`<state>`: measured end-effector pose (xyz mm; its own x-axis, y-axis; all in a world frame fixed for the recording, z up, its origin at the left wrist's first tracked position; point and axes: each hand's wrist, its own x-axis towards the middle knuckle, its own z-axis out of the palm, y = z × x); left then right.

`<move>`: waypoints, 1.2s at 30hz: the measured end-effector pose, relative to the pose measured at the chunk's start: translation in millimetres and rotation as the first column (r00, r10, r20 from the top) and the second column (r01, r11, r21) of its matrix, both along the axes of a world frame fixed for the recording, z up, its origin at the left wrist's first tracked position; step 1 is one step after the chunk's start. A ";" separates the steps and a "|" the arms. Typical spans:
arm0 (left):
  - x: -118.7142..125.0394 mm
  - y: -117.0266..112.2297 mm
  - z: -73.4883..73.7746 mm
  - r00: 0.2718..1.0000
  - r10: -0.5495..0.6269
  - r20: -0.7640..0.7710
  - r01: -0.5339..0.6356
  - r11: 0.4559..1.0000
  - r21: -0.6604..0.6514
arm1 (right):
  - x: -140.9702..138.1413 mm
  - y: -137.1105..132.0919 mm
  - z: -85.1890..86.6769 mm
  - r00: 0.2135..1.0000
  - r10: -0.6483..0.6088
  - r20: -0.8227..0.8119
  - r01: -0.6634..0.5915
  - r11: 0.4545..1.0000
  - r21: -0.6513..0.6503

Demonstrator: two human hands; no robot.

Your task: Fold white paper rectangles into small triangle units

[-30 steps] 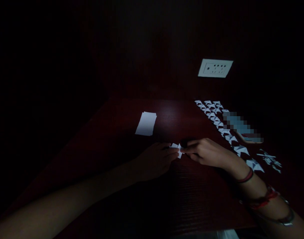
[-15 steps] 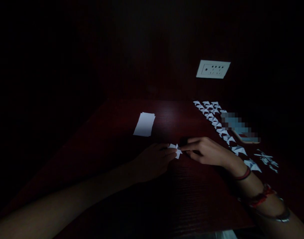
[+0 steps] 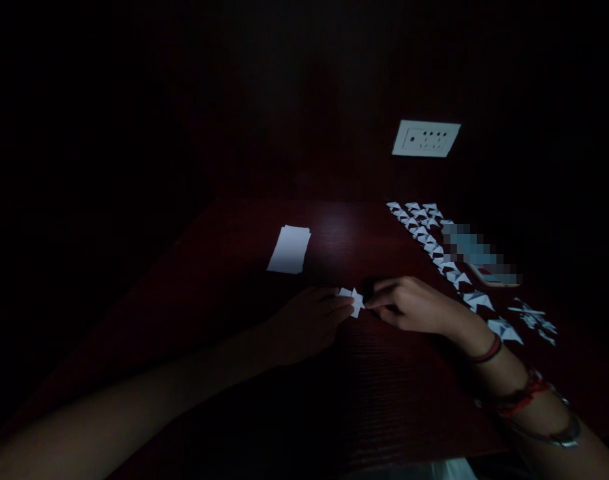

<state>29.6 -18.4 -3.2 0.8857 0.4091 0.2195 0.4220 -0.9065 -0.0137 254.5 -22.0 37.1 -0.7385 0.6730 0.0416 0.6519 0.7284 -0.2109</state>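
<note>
A small folded white paper piece [image 3: 352,299] lies on the dark red-brown table [image 3: 364,400] between my two hands. My left hand [image 3: 309,323] rests on the table with its fingertips pressed together on the paper's left side. My right hand [image 3: 414,305] pinches the paper's right tip with thumb and forefinger. Red thread bands and a metal bangle circle my right wrist. The scene is very dim.
A stack of white paper slips [image 3: 289,249] lies further back at centre. Several folded white paper pieces [image 3: 434,247] run in a row along the right side, beside a blurred-out flat object [image 3: 477,257]. A white wall socket plate [image 3: 425,138] sits behind the table.
Both hands stay at the small paper with only slight finger shifts; the paper has turned a little. The view has drifted slightly.
</note>
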 end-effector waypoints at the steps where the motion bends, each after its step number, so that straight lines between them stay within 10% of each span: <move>1: -0.2 0.1 0.2 1.000 -0.004 0.009 0.004 1.000 0.000 | 1.3 1.0 -0.5 1.000 -0.012 -0.011 0.012 1.000 0.007; 26: 1.1 3.0 0.2 0.934 0.209 0.291 -0.174 0.975 -0.139 | 1.3 2.8 -0.7 0.991 -0.041 -0.126 0.039 0.999 -0.018; 36: 2.2 4.8 1.3 0.986 0.151 0.075 -0.162 0.972 0.168 | -4.6 -0.4 -1.5 0.993 -0.014 -0.115 0.012 1.000 -0.025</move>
<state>31.8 -13.6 -1.9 0.7966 0.4924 0.3508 0.5631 -0.8155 -0.1340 249.9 -22.3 35.6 -0.7209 0.6843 0.1097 0.6316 0.7139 -0.3024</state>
